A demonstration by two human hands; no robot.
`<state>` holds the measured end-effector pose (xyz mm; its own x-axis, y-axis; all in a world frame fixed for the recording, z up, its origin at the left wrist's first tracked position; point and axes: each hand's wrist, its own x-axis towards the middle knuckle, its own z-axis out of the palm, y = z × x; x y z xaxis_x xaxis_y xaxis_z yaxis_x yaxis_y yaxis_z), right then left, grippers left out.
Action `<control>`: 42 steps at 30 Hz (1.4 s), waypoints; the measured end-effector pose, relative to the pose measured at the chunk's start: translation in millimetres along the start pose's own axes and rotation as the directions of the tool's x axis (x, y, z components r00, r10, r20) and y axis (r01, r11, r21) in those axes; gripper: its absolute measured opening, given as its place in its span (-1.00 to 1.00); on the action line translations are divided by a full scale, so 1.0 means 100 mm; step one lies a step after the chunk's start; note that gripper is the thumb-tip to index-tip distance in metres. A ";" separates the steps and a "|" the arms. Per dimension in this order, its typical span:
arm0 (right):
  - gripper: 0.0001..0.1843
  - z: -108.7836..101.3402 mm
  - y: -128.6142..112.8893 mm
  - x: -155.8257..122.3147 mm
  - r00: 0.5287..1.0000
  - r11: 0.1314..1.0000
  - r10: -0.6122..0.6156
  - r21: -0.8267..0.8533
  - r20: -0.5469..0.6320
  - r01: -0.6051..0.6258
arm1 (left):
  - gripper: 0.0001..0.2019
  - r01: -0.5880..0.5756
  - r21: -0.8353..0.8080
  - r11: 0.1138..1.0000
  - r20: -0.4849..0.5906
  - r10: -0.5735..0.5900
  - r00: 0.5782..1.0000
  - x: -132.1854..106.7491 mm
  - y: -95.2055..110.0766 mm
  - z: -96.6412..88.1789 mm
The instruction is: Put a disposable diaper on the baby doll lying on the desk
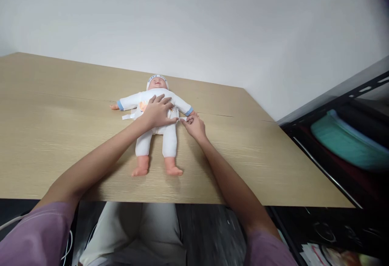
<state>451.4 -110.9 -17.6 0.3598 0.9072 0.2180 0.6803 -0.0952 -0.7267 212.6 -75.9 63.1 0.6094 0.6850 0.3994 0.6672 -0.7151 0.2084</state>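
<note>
A baby doll (pixel 154 93) in a white suit with blue cuffs and a printed white cap lies on its back, with its head away from me. My left hand (pixel 158 111) rests flat on the doll's belly, fingers spread, covering much of the front. Beside the doll's hip, my right hand (pixel 194 125) pinches a white tab (pixel 182 118), close to the doll's small hand. A second white tab (pixel 127 116) sticks out loose at the doll's other side. Both look like the side tabs of a white diaper around the waist, mostly hidden by my left hand.
The light wooden table (pixel 243 152) has its near edge just before my lap. A pale wall (pixel 121 22) stands behind it. At the right is a black rack (pixel 328 164) with a green-blue item (pixel 349 140), blurred. Papers (pixel 316 254) lie low at the right.
</note>
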 end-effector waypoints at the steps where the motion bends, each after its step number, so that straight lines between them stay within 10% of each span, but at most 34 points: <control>1: -0.64 -0.02 -0.01 -0.01 1.000 0.999 -0.008 0.046 0.012 0.008 | -0.42 0.000 -0.002 1.000 -0.001 0.000 1.000 0.00 0.00 0.00; 13: -0.60 0.07 -0.59 0.05 0.966 0.904 -0.228 0.395 0.122 0.164 | -0.38 -0.011 -0.025 1.000 0.017 0.011 1.000 -0.03 -0.03 0.01; 21: -0.56 0.30 -0.74 -0.05 0.936 0.856 -0.333 0.452 0.112 0.250 | 0.15 -0.022 -0.321 0.947 0.029 0.033 0.999 -0.02 -0.19 -0.12; 26: -0.44 0.23 -0.61 -0.26 0.846 0.815 -0.531 0.240 -0.058 0.528 | -0.14 -0.021 -0.627 0.779 -0.006 0.022 1.000 -0.21 -0.44 -0.38; 35: -0.45 0.16 -0.62 -0.30 0.739 0.732 -0.670 0.098 -0.074 0.674 | -0.66 0.263 -0.222 0.939 -0.126 -0.295 0.947 -1.07 -1.39 -0.24; 42: -0.66 0.14 -1.08 -0.29 0.749 0.751 -0.643 0.055 -0.159 0.657 | -0.68 0.361 -0.162 0.918 -0.004 -0.367 0.930 -1.12 -1.39 -0.17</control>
<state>358.9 -121.3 45.2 -0.0669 0.6755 0.7343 0.7125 0.5476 -0.4387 44.0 -55.4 4.8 0.3206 0.8989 0.2985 0.7634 -0.4318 0.4804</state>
